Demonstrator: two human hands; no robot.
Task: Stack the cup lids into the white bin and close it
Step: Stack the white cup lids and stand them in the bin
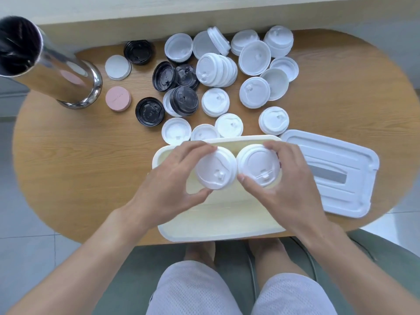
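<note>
White plastic lids are held over the open white bin (218, 228), one lid (214, 170) clamped in the left hand (172, 178), another (258, 168) in the right hand (288, 178). Dropped unaligned, they could tilt and never nest. Beside the bin lies its cover (336, 173). Beyond are counted roughly seventeen loose white lids (214, 105), six black lids (150, 111), and two coasters (118, 98).

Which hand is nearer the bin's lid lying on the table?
Right. The right hand, gripping a white cup lid over the bin, is just beside the bin lid; the left hand is farther off, across the bin.
</note>
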